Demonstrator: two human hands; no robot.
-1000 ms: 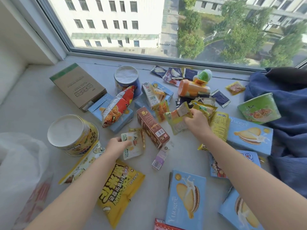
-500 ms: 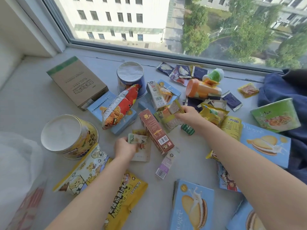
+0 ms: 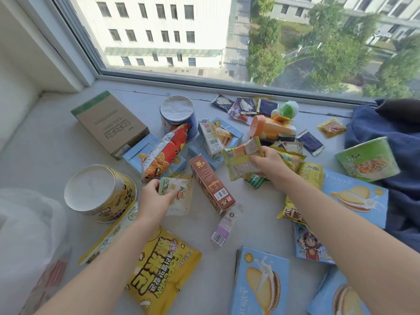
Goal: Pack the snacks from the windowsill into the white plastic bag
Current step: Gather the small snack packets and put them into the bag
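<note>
Your left hand [image 3: 152,200]: fingers pinch small pale flat sachet [image 3: 168,187], held just above larger cream sachet [image 3: 181,202] lying on grey windowsill [image 3: 45,144]. Your right hand [image 3: 269,163]: fingers curled round two yellow-green crinkly snack packets [image 3: 242,159], lifted beside brown upright-printed carton [image 3: 211,186] lying flat. White translucent plastic bag [image 3: 25,235] at your far left, touching round yellow tub [image 3: 100,193]. Remaining snacks scattered across sill.

Head view, steeply down, near windowsill [image 3: 250,226]
</note>
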